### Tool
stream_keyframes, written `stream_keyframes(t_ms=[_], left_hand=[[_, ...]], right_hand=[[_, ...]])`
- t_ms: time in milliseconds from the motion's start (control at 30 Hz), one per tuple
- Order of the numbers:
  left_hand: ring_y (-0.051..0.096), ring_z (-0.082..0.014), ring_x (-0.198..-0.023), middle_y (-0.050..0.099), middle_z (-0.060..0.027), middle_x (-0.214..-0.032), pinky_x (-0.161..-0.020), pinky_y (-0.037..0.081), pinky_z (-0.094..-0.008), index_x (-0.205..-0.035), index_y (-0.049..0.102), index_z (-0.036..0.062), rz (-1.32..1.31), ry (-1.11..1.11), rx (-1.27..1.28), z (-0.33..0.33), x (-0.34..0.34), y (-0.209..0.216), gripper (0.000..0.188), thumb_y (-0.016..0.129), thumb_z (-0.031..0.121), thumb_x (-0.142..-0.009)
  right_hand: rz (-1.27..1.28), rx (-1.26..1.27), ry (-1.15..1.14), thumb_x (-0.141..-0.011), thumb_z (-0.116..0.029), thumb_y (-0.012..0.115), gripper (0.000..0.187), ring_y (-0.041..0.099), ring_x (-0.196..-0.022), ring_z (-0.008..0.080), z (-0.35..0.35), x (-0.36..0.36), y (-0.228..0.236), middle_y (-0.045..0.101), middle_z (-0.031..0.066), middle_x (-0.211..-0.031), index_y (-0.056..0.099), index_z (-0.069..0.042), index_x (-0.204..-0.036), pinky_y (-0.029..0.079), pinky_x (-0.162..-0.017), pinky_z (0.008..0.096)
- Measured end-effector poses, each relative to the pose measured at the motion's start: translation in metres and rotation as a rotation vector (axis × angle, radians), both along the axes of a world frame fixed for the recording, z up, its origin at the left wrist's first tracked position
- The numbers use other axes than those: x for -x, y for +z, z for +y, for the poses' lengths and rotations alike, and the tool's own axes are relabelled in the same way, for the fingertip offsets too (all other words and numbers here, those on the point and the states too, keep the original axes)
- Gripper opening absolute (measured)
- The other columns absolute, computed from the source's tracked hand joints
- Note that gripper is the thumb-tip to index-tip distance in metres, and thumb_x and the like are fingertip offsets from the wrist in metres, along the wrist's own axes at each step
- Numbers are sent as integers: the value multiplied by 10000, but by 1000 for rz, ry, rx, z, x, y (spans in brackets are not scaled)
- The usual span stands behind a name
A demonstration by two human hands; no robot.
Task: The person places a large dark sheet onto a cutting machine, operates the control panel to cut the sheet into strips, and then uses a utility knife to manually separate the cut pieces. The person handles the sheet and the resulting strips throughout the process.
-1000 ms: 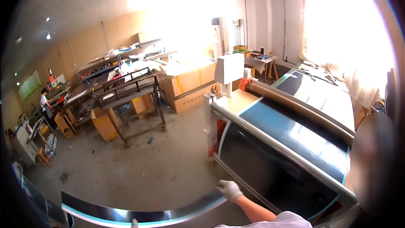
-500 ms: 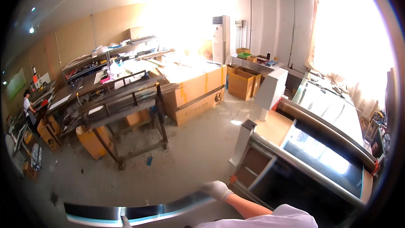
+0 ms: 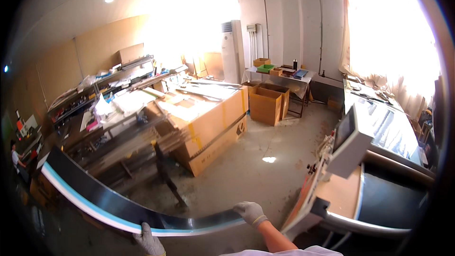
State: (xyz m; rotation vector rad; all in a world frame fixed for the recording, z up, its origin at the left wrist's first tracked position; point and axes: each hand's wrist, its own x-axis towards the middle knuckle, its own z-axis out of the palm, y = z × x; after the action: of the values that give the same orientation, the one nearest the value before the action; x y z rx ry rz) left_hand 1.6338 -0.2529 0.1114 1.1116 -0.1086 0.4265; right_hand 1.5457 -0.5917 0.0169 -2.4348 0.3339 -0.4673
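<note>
I hold a long, glossy black strip point(image 3: 111, 202) with a pale blue and white edge. It crosses the lower left, its far end rising toward the left and its near end at my right hand. My left hand point(image 3: 150, 241), in a grey knit glove, grips the lower edge, with the thumb on the face. My right hand point(image 3: 250, 212), gloved in the same way, is closed round the right end. Much of both hands' fingers is hidden behind the strip.
Large cardboard boxes point(image 3: 215, 128) and a blurred metal rack point(image 3: 121, 149) stand ahead on the left. A machine with a grey monitor point(image 3: 350, 142) and roller is at the right. Open cartons point(image 3: 265, 106) stand by a small table point(image 3: 303, 77). A person point(image 3: 17, 156) is at far left.
My view has shifted, bringing the boxes and cartons closer and the machine farther right. The strip's left end has risen, and more of my left hand shows. Both hands keep hold.
</note>
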Motion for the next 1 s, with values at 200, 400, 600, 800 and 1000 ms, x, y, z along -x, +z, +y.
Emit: stream_keyframes(t_ms=[200,400,600,800,1000], left_hand=[[561,-201,-904,624,-114,-1091,-795,476,-392,-1201,571,-104,380,63,-99,-121,-124,60,414,625,228,-960],[557,-220,-1034,572,-102,-1175,-950,450,-397,-1227,532,-33,-38,-90,127,-261,-293,-5,284,582,80,-972],[554,-195,-1039,572,-80,-1170,-913,469,-381,-1286,500,19,78,-311,219,-493,-437,5,376,647,107,-951],[563,-164,-910,605,-33,-1070,-808,478,-345,-1186,570,29,123,-766,188,-759,-480,44,311,704,74,-909],[564,-146,-877,619,-29,-996,-794,473,-312,-1115,607,27,132,-922,67,-988,-480,42,247,718,73,-899]], right_hand=[[106,64,-18,-882,-249,606,186,666,-908,334,-119,-135,9,706,110,-969,734,-146,-969,533,-799,437],[114,156,-120,-875,-256,618,196,660,-914,344,-263,-240,4,701,113,-965,723,-123,-973,530,-799,439],[221,190,-473,-887,-249,610,165,647,-890,371,-429,-280,4,675,149,-908,667,-94,-889,518,-769,478],[169,107,-832,-856,-214,614,129,650,-869,386,-571,-262,-4,672,153,-878,646,-90,-867,517,-763,493],[145,104,-977,-839,-218,638,143,656,-839,390,-761,-248,-22,684,162,-856,675,-87,-883,519,-752,494]])
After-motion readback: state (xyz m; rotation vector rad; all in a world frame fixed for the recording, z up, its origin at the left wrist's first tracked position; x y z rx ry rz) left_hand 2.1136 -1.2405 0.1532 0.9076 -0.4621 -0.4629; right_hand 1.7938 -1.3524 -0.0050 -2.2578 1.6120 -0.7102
